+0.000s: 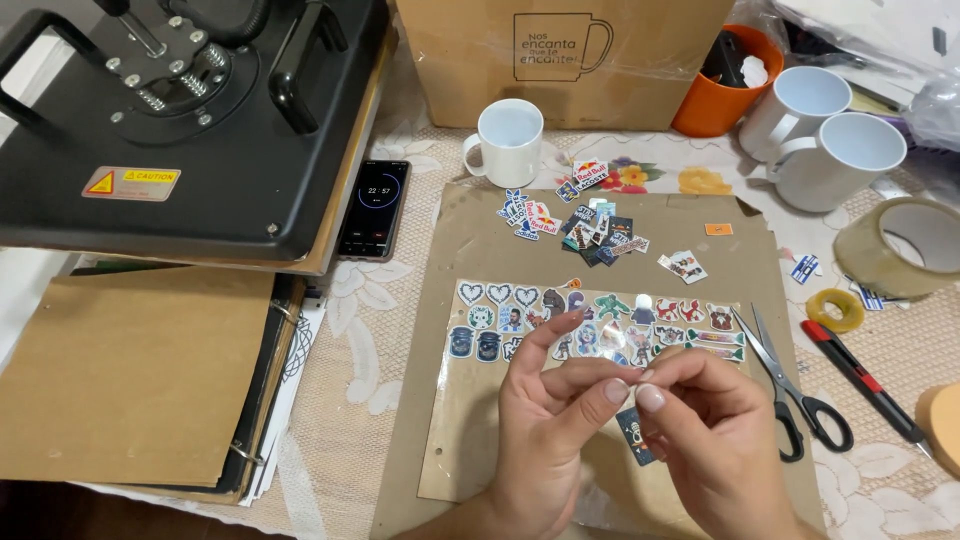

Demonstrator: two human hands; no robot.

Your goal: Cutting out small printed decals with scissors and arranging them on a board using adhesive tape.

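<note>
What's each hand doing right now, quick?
Left hand: fingers pinched shut on a small sticker, shared with the other hand.
Right hand: fingertips pinched on the same sticker.

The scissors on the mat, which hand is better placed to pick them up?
Probably the right hand: the scissors lie just beyond it, on its side. The left hand sits farther away, and both hands pinch a small sticker.

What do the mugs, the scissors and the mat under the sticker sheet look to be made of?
Mugs: likely glazed ceramic, white with a soft sheen. Scissors: bare metal blades, black handles that look plastic. Mat: seemingly brown cardboard or kraft board, matte and faintly creased. Both hands pinch something small above the sticker sheet.
</note>
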